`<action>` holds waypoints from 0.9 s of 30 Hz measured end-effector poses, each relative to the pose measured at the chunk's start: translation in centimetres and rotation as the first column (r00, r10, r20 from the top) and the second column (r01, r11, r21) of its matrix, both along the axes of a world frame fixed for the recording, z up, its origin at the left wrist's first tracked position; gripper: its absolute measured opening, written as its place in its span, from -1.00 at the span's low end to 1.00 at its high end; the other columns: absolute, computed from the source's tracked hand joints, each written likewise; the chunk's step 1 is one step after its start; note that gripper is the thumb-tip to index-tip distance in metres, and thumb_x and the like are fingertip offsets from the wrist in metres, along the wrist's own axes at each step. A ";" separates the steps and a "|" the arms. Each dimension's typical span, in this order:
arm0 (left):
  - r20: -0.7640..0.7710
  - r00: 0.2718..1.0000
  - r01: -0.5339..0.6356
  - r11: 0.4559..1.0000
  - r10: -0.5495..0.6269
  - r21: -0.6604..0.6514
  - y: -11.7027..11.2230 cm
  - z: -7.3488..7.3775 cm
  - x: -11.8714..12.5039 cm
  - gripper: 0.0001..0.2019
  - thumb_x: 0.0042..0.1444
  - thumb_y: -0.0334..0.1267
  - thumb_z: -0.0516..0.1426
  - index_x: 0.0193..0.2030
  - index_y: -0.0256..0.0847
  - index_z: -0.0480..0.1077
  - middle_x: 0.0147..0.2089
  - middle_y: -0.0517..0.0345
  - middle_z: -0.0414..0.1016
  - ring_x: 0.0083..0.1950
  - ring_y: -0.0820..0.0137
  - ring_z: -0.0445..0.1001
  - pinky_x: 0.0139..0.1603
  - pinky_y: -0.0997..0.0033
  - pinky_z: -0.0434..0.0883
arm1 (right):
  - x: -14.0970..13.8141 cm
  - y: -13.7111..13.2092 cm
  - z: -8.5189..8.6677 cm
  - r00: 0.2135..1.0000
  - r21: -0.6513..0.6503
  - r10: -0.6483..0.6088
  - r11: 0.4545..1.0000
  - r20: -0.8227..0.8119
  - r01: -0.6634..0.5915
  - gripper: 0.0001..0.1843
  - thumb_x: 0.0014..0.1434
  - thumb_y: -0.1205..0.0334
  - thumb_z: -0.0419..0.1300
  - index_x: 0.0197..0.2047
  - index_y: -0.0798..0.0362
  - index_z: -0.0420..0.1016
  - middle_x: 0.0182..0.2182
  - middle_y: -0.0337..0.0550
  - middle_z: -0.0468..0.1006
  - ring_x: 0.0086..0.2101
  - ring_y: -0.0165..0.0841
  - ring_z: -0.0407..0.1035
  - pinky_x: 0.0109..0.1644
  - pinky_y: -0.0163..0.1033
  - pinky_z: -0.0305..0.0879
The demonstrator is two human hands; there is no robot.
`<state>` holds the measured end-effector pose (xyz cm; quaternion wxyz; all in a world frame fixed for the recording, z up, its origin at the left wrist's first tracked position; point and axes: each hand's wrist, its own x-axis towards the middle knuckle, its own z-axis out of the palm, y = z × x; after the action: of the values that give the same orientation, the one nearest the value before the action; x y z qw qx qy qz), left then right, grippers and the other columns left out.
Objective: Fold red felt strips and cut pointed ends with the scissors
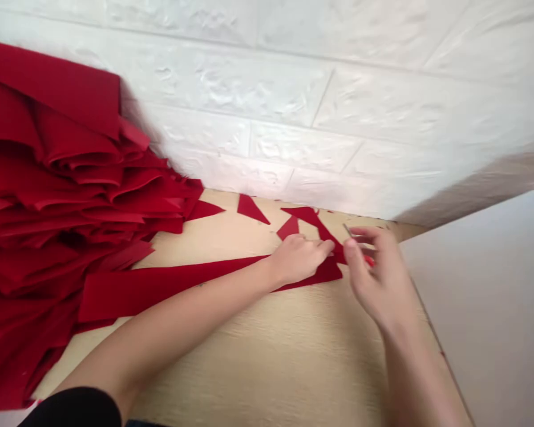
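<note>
A long strip of red cloth point(173, 281) lies across the wooden table, running from the heap at left to my hands. My left hand point(299, 258) is closed, its fingers pinching the cloth near the strip's right end. Just to the right, my right hand point(374, 267) is curled around scissors point(370, 261), with a metal tip poking out by the thumb and a bit of red handle showing. Most of the scissors is hidden in the hand, so whether the blades are apart cannot be seen. A narrow red piece point(320, 225) stretches from behind toward the fingers.
A large heap of folded red cloth point(71, 196) fills the left side. Red offcuts, such as a pointed scrap point(251, 209), lie along the white brick-patterned wall point(267, 89). A pale panel point(485, 284) borders the wooden table point(258, 362) at right.
</note>
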<state>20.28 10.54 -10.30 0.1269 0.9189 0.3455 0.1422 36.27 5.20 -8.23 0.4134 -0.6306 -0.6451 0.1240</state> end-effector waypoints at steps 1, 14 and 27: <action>-0.001 1.000 0.014 1.000 -0.014 0.011 0.1 0.0 0.0 -0.74 0.34 -0.42 -0.08 0.05 -0.26 0.36 -0.06 0.00 0.64 -0.13 0.23 0.62 -0.06 0.20 0.46 | 0.2 0.2 0.2 1.000 -0.018 -0.014 1.000 0.002 0.014 -0.57 0.35 -0.12 0.12 0.04 0.06 0.47 -0.09 0.04 0.58 -0.28 -0.26 0.50 -0.27 -0.14 0.48; 0.021 1.000 0.006 1.000 -0.006 0.009 4.1 2.3 -0.6 -0.76 0.41 -0.24 -0.05 -0.13 -0.18 0.43 -0.17 0.05 0.64 -0.17 0.28 0.61 -0.12 0.33 0.45 | 0.3 1.4 -1.7 0.986 -0.129 0.036 0.992 0.165 -0.014 -0.76 0.35 0.10 0.07 -0.20 0.00 0.52 -0.23 -0.08 0.58 -0.23 -0.23 0.44 -0.20 -0.19 0.29; 0.295 0.933 -0.128 0.957 0.206 -0.261 3.9 0.3 -0.5 -0.71 0.41 -0.10 -0.09 -0.11 -0.14 0.40 -0.18 0.11 0.62 -0.18 0.29 0.57 -0.09 0.31 0.38 | 0.7 1.5 -1.2 0.998 -0.170 0.059 0.983 -0.014 -0.061 -0.73 0.35 0.16 0.05 -0.37 0.00 0.45 -0.41 -0.18 0.57 -0.39 -0.32 0.40 -0.30 -0.26 0.22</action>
<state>19.73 14.42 -9.95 0.2774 0.8290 0.4122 0.2568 36.98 6.74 -9.43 0.3567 -0.6434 -0.6490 0.1939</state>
